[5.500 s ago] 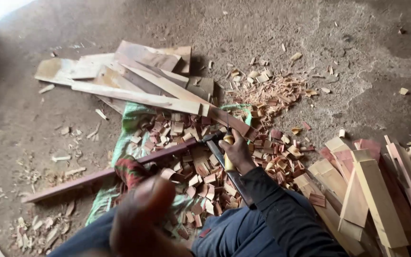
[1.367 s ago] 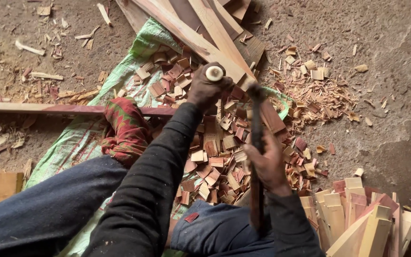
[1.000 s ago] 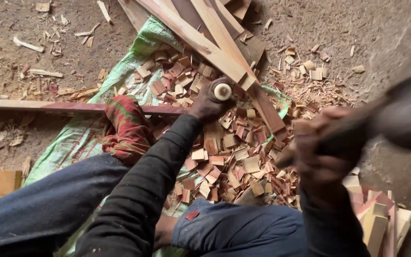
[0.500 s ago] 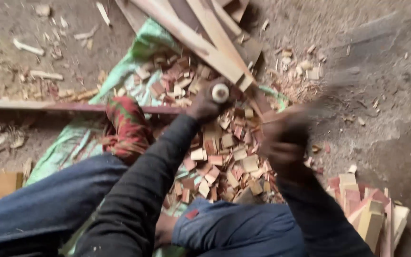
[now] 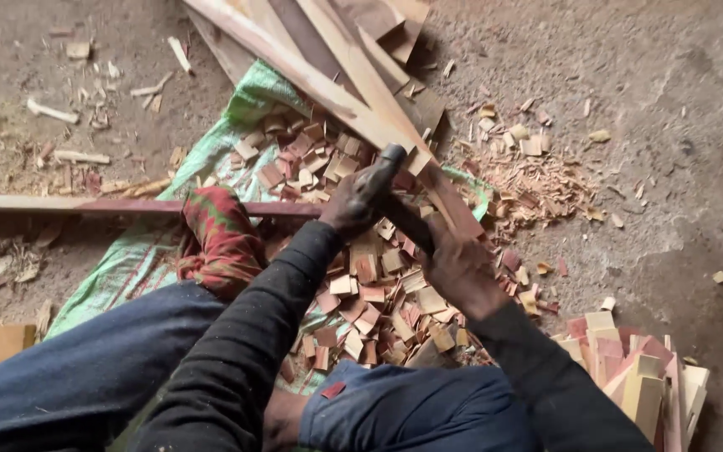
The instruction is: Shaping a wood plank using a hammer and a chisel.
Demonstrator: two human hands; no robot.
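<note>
1. Hands first: our left hand is closed around a short dark round piece, which it holds upright with the top end showing above the fist.
2. Our right hand is clamped on the handle of a dark blade, just beside the left hand; the blade runs up toward the dark piece, and we cannot tell whether the two touch.
3. Both hands sit over a pile of small wood chips, flat reddish and pale offcuts heaped on a green woven sack spread on the dirt floor.
4. We see a long reddish wooden strip lying across the sack from the left edge, passing under the left hand's side of the pile.
5. Our foot in a red patterned sock rests on that strip, near the left wrist.
6. Several long pale planks lie slanted at the top of the view, their lower ends reaching down just beside the hands.
7. Fine shavings are scattered on the floor to the right of the sack.
8. A bundle of cut sticks, pink and pale, stands stacked at the lower right, near our right forearm.
</note>
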